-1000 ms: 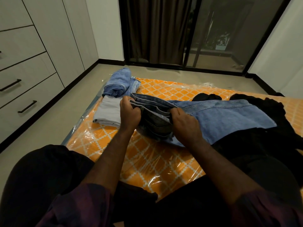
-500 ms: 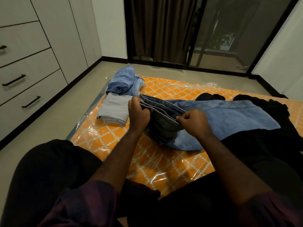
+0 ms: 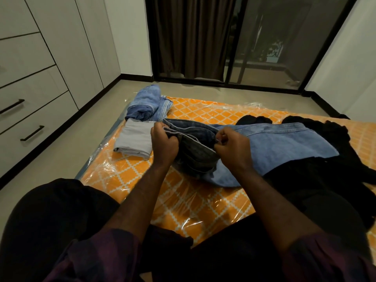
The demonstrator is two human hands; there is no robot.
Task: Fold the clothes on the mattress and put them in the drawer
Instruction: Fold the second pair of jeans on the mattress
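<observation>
The jeans (image 3: 274, 143) are gripped at the waistband by both the left hand (image 3: 164, 142) and right hand (image 3: 234, 147); their legs are stretched rightward across the mattress (image 3: 203, 115), nearer the right hand

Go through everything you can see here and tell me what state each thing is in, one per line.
Jeans: unfolded, lying across the mattress, waistband lifted by both hands.
Left hand: gripping the waistband.
Right hand: pinching the waistband.
Grey cloth: folded flat.
Blue towel: folded, beyond the grey cloth.
Black clothes: unfolded heap.
Drawers: closed.
Mattress: in clear plastic wrap.
Curtain: drawn across part of the glass door.
</observation>
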